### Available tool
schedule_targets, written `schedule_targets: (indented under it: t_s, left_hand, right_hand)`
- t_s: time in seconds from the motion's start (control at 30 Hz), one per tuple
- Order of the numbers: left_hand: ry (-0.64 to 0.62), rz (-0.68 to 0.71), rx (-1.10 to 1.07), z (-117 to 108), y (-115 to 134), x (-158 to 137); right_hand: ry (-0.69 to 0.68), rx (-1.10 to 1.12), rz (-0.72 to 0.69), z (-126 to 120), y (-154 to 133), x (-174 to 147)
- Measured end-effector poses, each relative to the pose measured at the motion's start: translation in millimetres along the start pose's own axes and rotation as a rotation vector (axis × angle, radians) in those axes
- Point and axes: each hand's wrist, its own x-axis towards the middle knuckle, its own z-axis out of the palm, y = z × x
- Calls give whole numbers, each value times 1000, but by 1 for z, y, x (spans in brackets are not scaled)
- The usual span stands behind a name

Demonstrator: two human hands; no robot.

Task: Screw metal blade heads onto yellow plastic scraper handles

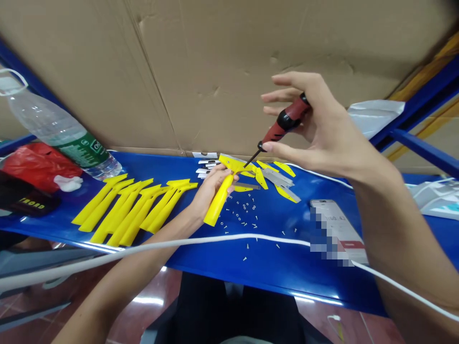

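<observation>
My left hand is closed around the neck of a yellow scraper, whose wide head points up and away from me. A red and black screwdriver slants down from my right hand, gripped at its handle, with some fingers lifted off it. Its tip reaches the scraper head; whether it sits in a screw I cannot tell. Beyond the scraper lie several yellow end pieces and metal blades. Small screws and nuts are scattered on the blue table nearer me.
Several yellow scraper handles lie in a row at left, near a plastic bottle and a red bag. A phone rests at right. A white cable crosses in front. Cardboard stands behind the table.
</observation>
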Motion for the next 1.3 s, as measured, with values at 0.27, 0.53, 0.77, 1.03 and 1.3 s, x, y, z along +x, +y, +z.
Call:
schedule_targets:
  t_s: [0.27, 0.53, 0.77, 1.03, 1.3]
  left_hand:
    - [7, -14, -34, -8, -3, 5]
    - [-29, 35, -67, -21, -5, 14]
    - [-21, 46, -107, -20, -3, 15]
    - [27, 40, -100, -12, 0, 9]
    - [43, 50, -116, -10, -3, 10]
  right_hand:
    - [16, -14, 16, 3, -1, 1]
    - [-77, 72, -2, 8, -1, 1]
    - [68, -48, 21, 14, 3, 2]
    - [22, 37, -20, 17, -2, -1]
    - [-32, 100, -23, 19, 1, 0]
